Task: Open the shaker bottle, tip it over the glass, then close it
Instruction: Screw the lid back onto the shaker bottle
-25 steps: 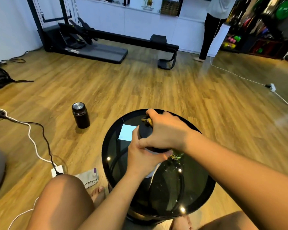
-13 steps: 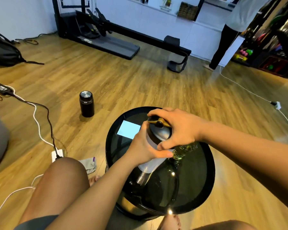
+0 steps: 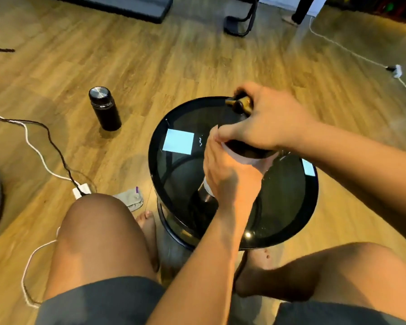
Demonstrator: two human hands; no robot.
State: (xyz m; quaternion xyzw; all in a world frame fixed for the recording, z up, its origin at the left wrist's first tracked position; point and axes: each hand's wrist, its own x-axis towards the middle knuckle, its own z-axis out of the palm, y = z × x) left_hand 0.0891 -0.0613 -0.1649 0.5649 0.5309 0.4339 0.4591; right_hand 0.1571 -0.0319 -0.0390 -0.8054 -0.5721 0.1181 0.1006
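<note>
The shaker bottle point(image 3: 249, 159), white-bodied with a dark lid, is held over the round black glass table point(image 3: 174, 165). My left hand point(image 3: 227, 177) is wrapped around its body. My right hand point(image 3: 265, 123) grips the dark lid point(image 3: 242, 151) from above, covering most of it; a gold-coloured clasp point(image 3: 240, 104) sticks out past my fingers. The glass point(image 3: 280, 157) stands just right of the bottle, mostly hidden under my right forearm. Whether the lid is loose or seated I cannot tell.
A black flask point(image 3: 104, 109) stands on the wooden floor to the left. Cables and a white charger point(image 3: 81, 191) lie at left, a grey cloth point(image 3: 130, 199) near my foot. My knees flank the table. A person's legs point(image 3: 301, 8) stand far back.
My view has tilted down and moved closer. Both hands kept their grip on the bottle while my right hand shifted around the lid.
</note>
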